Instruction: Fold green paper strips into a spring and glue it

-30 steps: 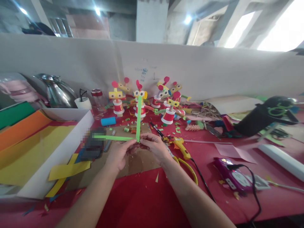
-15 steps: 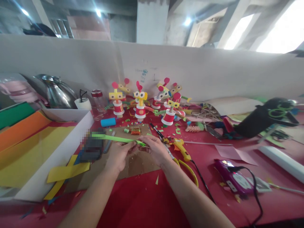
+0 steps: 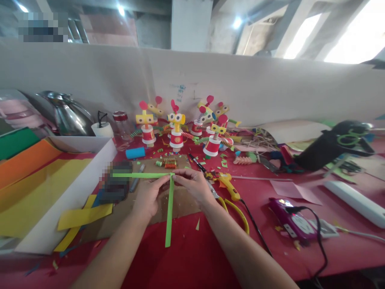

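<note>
Two green paper strips (image 3: 169,212) cross at a corner between my hands. One strip runs left toward a blurred dark object, the other hangs toward me over the red tabletop. My left hand (image 3: 148,196) pinches the crossing from the left. My right hand (image 3: 195,185) pinches it from the right. Both hands hover over a brown cardboard sheet (image 3: 180,202). Small folded paper springs (image 3: 170,163) lie just beyond the hands.
Paper-cup figures (image 3: 177,138) with spring arms stand at the back. A white box (image 3: 69,192) of coloured paper sheets sits left. A yellow glue gun (image 3: 229,185), yellow-handled scissors (image 3: 237,210) and a purple power strip (image 3: 290,220) lie right. A metal kettle (image 3: 67,116) stands far left.
The strip that stood upright toward the figures a second ago has been folded over the crossing and now points toward me. My hands stayed in place.
</note>
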### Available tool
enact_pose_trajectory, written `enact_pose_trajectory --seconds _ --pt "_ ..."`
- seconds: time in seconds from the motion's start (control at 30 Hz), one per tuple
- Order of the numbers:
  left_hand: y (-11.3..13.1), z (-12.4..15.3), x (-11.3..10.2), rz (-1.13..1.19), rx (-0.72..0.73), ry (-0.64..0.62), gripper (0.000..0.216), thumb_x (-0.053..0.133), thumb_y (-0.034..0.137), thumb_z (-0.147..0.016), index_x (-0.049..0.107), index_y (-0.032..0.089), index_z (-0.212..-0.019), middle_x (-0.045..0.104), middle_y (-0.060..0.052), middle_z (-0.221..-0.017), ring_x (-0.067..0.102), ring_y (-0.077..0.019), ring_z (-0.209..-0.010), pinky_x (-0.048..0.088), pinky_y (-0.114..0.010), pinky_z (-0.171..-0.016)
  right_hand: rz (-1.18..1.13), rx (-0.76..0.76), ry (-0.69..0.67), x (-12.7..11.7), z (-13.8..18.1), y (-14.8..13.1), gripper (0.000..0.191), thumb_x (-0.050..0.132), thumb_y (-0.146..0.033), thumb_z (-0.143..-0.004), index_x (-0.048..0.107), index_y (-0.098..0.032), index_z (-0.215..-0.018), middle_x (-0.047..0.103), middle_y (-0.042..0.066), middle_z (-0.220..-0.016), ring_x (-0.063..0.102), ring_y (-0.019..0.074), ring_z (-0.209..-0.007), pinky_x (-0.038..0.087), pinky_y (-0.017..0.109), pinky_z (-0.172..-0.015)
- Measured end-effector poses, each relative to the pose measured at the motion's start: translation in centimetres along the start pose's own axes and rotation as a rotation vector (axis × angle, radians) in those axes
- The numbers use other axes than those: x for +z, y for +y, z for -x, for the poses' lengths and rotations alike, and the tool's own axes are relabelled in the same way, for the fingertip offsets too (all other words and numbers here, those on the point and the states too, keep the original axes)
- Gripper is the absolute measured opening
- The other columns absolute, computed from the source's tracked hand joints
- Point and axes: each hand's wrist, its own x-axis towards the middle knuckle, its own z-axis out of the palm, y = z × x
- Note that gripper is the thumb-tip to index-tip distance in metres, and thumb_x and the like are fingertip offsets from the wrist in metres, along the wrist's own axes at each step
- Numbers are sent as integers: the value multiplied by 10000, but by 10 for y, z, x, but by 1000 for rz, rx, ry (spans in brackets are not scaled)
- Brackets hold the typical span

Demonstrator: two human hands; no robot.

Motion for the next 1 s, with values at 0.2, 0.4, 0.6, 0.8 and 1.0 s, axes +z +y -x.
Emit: enact_pose_trajectory --seconds 0.2,0.4,0.6,0.8,1.0 --pt "-1 -3 -3 -19 19 -1 231 831 217 -483 731 136 -676 706 -15 -646 599 -112 -607 455 -222 -589 40 -18 24 0 1 -2 221 785 -282 -599 761 -187 -798 719 7 -722 629 126 -656 518 299 -722" --pt "-1 -4 -3 -29 22 -39 247 835 239 -494 724 143 -693 693 -11 -651 589 -112 -610 409 -216 -556 43 -40 12 0 2 -2 217 779 -288 -603 764 -182 -793 725 11 -717 634 128 -646 537 308 -714" --pt "-5 -3 -2 -64 109 -23 252 844 258 -498 720 144 -686 701 -19 -653 603 -133 -617 447 -253 -616 51 -36 -36 0 2 -1 244 778 -329 -607 769 -182 -801 729 20 -725 646 150 -685 535 321 -732" --pt "-13 -6 -4 -117 206 -24 281 798 367 -587 735 137 -734 721 -55 -685 643 -187 -643 476 -303 -652 35 -31 -32 2 4 -1 249 755 -328 -643 756 -171 -837 719 26 -740 639 145 -695 521 301 -714" --pt "-14 -7 -8 -217 252 28 284 769 392 -634 746 131 -743 727 -63 -699 641 -193 -682 481 -305 -691 50 -33 -62 5 5 1 295 746 -317 -662 731 -165 -914 725 39 -804 656 160 -747 522 311 -741"
